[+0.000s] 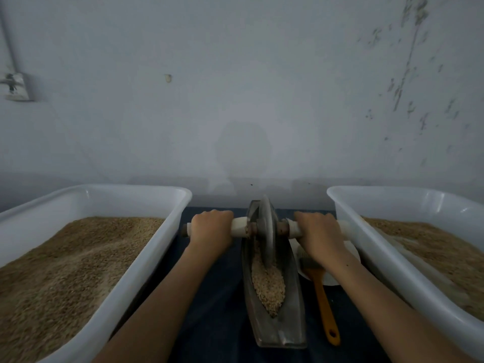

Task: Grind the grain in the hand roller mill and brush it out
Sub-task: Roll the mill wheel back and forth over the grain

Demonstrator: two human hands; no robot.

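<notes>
Both hands' fingers wrap the roller's handle (239, 226), wheel (267, 231) seemingly resting in grain (268, 284) between them.

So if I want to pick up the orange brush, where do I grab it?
Grab the brush by its long orange handle, at the end nearest you with the hole. That end lies bare on the dark cloth, between the mill trough and the right tub, so come straight down from above. The bristle end sits under the right hand, so leave that end alone.
</notes>
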